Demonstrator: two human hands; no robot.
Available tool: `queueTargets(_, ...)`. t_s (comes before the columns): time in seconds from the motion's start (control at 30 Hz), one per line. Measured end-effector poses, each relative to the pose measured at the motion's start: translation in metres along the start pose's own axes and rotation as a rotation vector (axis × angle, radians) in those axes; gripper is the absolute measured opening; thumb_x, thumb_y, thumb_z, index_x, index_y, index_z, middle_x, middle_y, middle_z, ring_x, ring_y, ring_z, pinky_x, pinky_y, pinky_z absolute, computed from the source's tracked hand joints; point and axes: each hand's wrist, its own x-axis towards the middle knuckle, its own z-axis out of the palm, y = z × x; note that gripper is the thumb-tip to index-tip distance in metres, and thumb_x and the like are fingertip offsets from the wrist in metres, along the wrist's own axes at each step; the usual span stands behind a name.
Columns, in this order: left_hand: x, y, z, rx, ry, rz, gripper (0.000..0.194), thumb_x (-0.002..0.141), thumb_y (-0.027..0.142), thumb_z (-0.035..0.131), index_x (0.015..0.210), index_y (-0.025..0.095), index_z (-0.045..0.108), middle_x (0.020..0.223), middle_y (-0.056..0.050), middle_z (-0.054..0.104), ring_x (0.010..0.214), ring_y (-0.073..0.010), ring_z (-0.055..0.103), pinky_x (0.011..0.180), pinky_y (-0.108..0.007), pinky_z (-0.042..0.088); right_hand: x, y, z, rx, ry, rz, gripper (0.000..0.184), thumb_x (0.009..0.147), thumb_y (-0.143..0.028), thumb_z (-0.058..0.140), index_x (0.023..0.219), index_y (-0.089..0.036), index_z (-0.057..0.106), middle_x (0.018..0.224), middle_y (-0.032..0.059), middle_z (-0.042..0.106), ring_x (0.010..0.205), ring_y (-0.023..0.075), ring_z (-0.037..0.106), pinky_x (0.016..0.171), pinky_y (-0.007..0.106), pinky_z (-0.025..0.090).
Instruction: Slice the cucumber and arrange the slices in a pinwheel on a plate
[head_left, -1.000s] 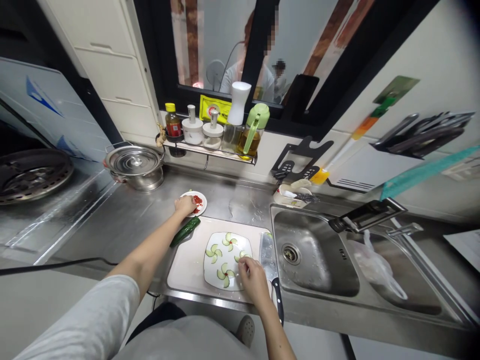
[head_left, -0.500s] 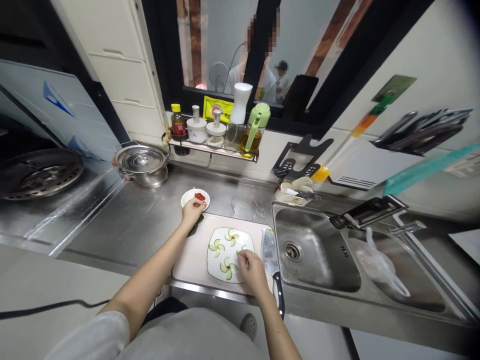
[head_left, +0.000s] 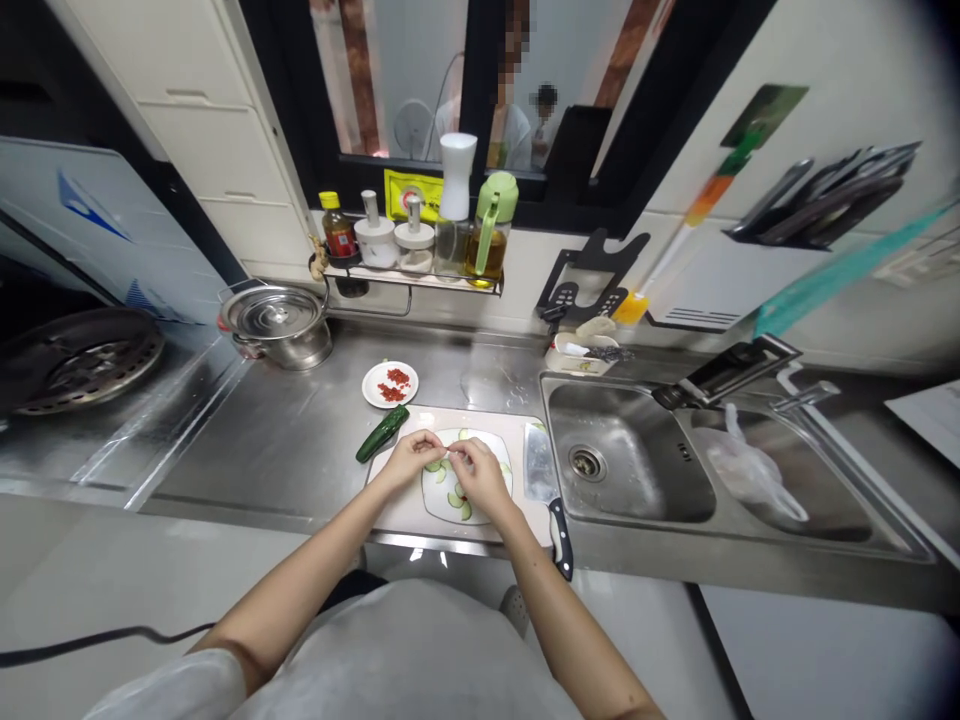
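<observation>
Over a white square plate [head_left: 487, 500] my left hand [head_left: 412, 455] and my right hand [head_left: 477, 474] meet with fingertips pinched together. Whatever lies between the fingertips is too small to make out. Cucumber slices [head_left: 459, 502] are arranged in pinwheels on the plate, partly covered by my hands. The plate rests on a pale pink cutting board [head_left: 391, 516]. Up and to the left of the board is a small white dish [head_left: 370, 388] with chopped red bits [head_left: 391, 392]. A piece of dark green cucumber [head_left: 382, 433] leans by the board's upper left corner.
A cleaver [head_left: 541, 470] lies on the board's right side, its black handle over the counter edge. Further right is the double sink [head_left: 637, 505] with a plastic bag [head_left: 750, 470]. A lidded steel pot [head_left: 289, 340] stands at the left, and a condiment rack [head_left: 420, 278] hangs behind.
My left hand has come from the dish of red bits to the plate, meeting my right hand there. The dish and the cucumber piece are now uncovered. The camera view has shifted slightly.
</observation>
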Motion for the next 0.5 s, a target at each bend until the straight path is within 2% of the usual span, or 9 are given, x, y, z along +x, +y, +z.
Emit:
queueTargets(0.13,-0.009,0.002,-0.007,0.017,-0.072,-0.04,0.025,0.065,0.035,0.074,0.074,0.015,0.061,0.07,0.0,0.062,0.067,-0.0105,0.055,0.068,-0.024,0.043,-0.003,-0.001,0.002,0.026,0.004,-0.014,0.016,0.089,-0.028,0.05,0.092,-0.02,0.064,0.087,0.0043,0.059,0.086,0.0181,0.054,0.078,0.03,0.042)
queueTargets(0.33,-0.015,-0.002,-0.014,0.125,-0.121,-0.016,0.026,0.066,0.038,0.072,0.075,0.016,0.06,0.074,-0.001,0.063,0.071,-0.0124,0.056,0.07,-0.025,0.043,-0.005,-0.002,0.003,-0.023,-0.101,-0.071,0.012,0.087,-0.022,0.052,0.079,-0.02,0.061,0.081,0.0024,0.058,0.083,0.0171,0.051,0.077,0.029,0.039)
queueTargets(0.5,-0.012,-0.01,-0.02,0.193,-0.133,-0.014,0.028,0.067,0.041,0.07,0.078,0.016,0.061,0.074,-0.001,0.063,0.068,-0.0121,0.054,0.067,-0.025,0.041,-0.001,0.002,0.007,-0.082,-0.149,-0.044,0.01,0.085,-0.019,0.053,0.077,-0.02,0.06,0.079,0.0013,0.059,0.08,0.0159,0.049,0.074,0.027,0.037)
